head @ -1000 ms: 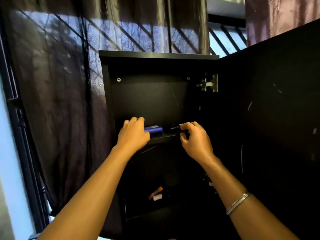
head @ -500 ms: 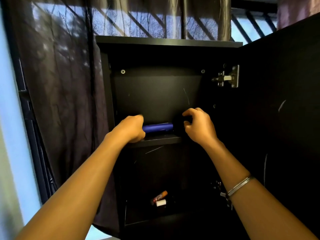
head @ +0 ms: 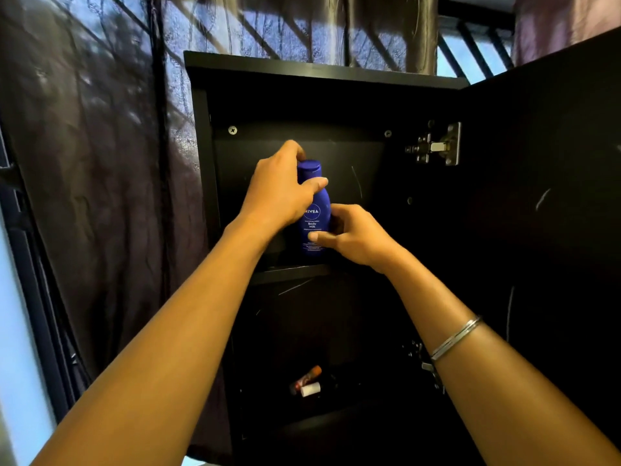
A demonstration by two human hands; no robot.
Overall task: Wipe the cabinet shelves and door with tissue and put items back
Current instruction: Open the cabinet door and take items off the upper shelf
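Gripping an upright blue bottle labelled "NIVEA Body Milk": left hand, right hand.

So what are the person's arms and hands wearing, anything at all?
Both forearms are bare, with no sleeves or gloves in view. The left hand wears nothing. Behind the right hand, the wrist carries a thin silver bangle. No rings show on the fingers.

I am counting one blue lotion bottle, and two hands are holding it: one left hand and one right hand. I am seeing one black cabinet with one open door, one shelf, two small tubes lying below, two hinges, and one bracelet.
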